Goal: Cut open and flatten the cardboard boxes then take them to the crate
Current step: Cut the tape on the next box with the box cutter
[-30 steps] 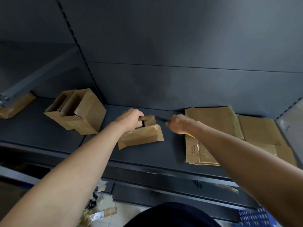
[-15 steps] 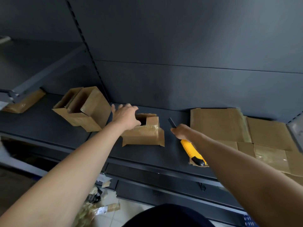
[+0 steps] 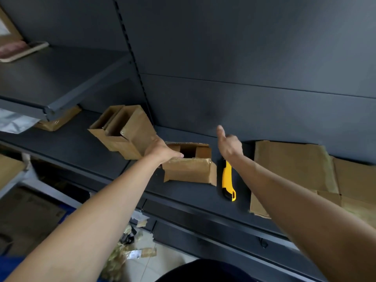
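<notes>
Cardboard box under left hand, fingers hidden; right hand hovers, seemingly loose-fingered.

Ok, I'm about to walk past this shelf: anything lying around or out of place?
The yellow utility knife lies loose on the shelf, its butt near the front edge; its blade end is hidden behind the right hand. Tape and cardboard scraps litter the floor below.

A dark metal shelf crosses mid-frame; a higher shelf sits upper left; tape scraps litter the floor, bottom.
</notes>
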{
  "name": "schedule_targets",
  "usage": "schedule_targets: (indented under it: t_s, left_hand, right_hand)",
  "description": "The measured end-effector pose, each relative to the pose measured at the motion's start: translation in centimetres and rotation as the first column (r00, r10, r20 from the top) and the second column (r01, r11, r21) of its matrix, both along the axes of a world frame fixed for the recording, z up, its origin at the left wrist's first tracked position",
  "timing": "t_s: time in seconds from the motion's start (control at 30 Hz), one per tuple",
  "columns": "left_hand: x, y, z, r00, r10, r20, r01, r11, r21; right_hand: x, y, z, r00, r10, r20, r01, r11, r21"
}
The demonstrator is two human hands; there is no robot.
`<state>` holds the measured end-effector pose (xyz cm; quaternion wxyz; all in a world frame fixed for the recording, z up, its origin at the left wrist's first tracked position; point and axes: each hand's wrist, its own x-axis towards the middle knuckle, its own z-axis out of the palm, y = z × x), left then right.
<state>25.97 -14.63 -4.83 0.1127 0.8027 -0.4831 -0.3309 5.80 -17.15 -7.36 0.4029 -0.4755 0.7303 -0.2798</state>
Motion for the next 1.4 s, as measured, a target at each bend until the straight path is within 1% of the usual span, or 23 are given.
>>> schedule_targets:
  t_s: [0.03, 0.1, 0.13, 0.2, 0.27, 0.37, 0.47, 0.53, 0.63, 0.7, 0.73, 0.8, 0.83, 0.87, 0.9, 0.93, 1.0, 1.07, 1.13, 1.2, 1.27, 1.33, 1.4]
  left_hand:
    - [0.0, -0.1, 0.1, 1.0, 0.013, -0.012, -0.013, 1.0, -0.001]
    - [0.0, -0.1, 0.2, 0.999, 0.025, -0.027, -0.025, 1.0, -0.001]
    - [-0.1, -0.2, 0.3, 0.999, 0.026, -0.033, -0.026, 1.0, -0.007]
    - [-0.2, -0.3, 0.4, 0.999, 0.028, -0.046, -0.029, 0.999, -0.037]
    - [-0.3, -0.3, 0.5, 0.998, 0.031, -0.06, -0.036, 0.996, -0.082]
    - [-0.5, -0.1, 0.6, 0.998, 0.041, -0.042, -0.046, 0.989, -0.14]
    - [-0.5, 0.2, 1.1, 0.993, 0.06, -0.101, -0.077, 0.982, -0.171]
    - [-0.3, 0.2, 1.6, 0.981, 0.087, -0.172, -0.125, 0.965, -0.229]
    - [0.3, 0.2, 2.3, 0.953, 0.141, -0.268, -0.228, 0.917, -0.328]
    - [0.8, 0.0, 2.5, 0.913, 0.176, -0.367, -0.319, 0.87, -0.376]
    - [0.9, -0.1, 2.4, 0.887, 0.184, -0.423, -0.362, 0.848, -0.389]
    - [1.0, -0.5, 2.1, 0.822, 0.198, -0.535, -0.44, 0.817, -0.373]
    - [1.1, -0.8, 2.0, 0.781, 0.204, -0.59, -0.475, 0.807, -0.351]
    - [1.0, -0.9, 2.0, 0.742, 0.204, -0.639, -0.503, 0.799, -0.329]
    - [0.9, -1.1, 2.0, 0.713, 0.203, -0.671, -0.515, 0.801, -0.305]
    - [0.8, -1.4, 1.8, 0.691, 0.197, -0.695, -0.516, 0.808, -0.285]
    - [0.7, -1.7, 1.8, 0.656, 0.183, -0.733, -0.507, 0.825, -0.248]
    - [0.3, -1.9, 1.9, 0.616, 0.17, -0.769, -0.5, 0.839, -0.214]
    - [-0.4, -2.3, 1.7, 0.564, 0.163, -0.81, -0.497, 0.85, -0.175]
    - [-1.6, -2.8, 1.5, 0.544, 0.174, -0.821, -0.488, 0.862, -0.14]
    - [-3.7, -3.2, 1.1, 0.535, 0.188, -0.823, -0.453, 0.887, -0.092]
    - [-6.3, -3.4, 0.7, 0.554, 0.191, -0.811, -0.367, 0.93, -0.031]
    - [-9.6, -3.2, 0.5, 0.548, 0.168, -0.819, -0.275, 0.961, 0.013]
  right_hand:
    - [0.4, 0.2, 1.0, 0.998, 0.052, 0.018, -0.052, 0.999, -0.004]
    - [1.3, 0.9, 2.5, 0.976, 0.218, 0.013, -0.219, 0.975, 0.049]
    - [1.8, 1.1, 2.9, 0.956, 0.292, -0.004, -0.29, 0.952, 0.094]
    - [2.6, 1.3, 3.2, 0.925, 0.369, -0.093, -0.351, 0.921, 0.17]
    - [3.2, 1.4, 3.2, 0.912, 0.365, -0.19, -0.33, 0.924, 0.191]
    - [3.7, 1.4, 3.2, 0.93, 0.299, -0.214, -0.264, 0.948, 0.177]
    - [4.1, 1.2, 3.6, 0.93, 0.279, -0.241, -0.254, 0.959, 0.128]
    - [4.4, 1.0, 4.1, 0.943, 0.269, -0.195, -0.256, 0.963, 0.088]
    - [4.7, 0.9, 4.6, 0.965, 0.253, -0.069, -0.253, 0.967, 0.015]
    - [4.8, 1.0, 4.9, 0.957, 0.29, -0.006, -0.29, 0.957, -0.016]
    - [4.8, 1.1, 5.0, 0.941, 0.336, 0.032, -0.336, 0.942, 0.003]
    - [4.5, 1.1, 5.2, 0.876, 0.457, 0.157, -0.475, 0.873, 0.107]
    - [4.2, 1.0, 5.1, 0.846, 0.473, 0.246, -0.516, 0.842, 0.157]
    - [3.9, 0.9, 5.1, 0.838, 0.446, 0.315, -0.514, 0.839, 0.178]
    - [3.6, 0.6, 5.0, 0.852, 0.385, 0.355, -0.462, 0.872, 0.161]
    - [3.3, 0.1, 4.7, 0.891, 0.299, 0.341, -0.355, 0.927, 0.117]
    - [2.2, -0.6, 4.3, 0.964, 0.139, 0.225, -0.151, 0.988, 0.039]
    - [0.5, -0.7, 4.2, 0.985, 0.087, 0.15, -0.098, 0.993, 0.064]
    - [-1.7, -0.8, 3.8, 0.978, 0.081, 0.191, -0.114, 0.979, 0.167]
    - [-3.8, -0.2, 3.5, 0.97, 0.042, 0.239, -0.092, 0.975, 0.202]
    - [-5.8, 0.8, 3.3, 0.977, -0.037, 0.209, 0.004, 0.988, 0.157]
    - [-7.9, 2.0, 3.3, 0.986, -0.113, 0.126, 0.101, 0.99, 0.098]
    - [-10.6, 3.3, 3.3, 0.977, -0.21, 0.036, 0.208, 0.977, 0.046]
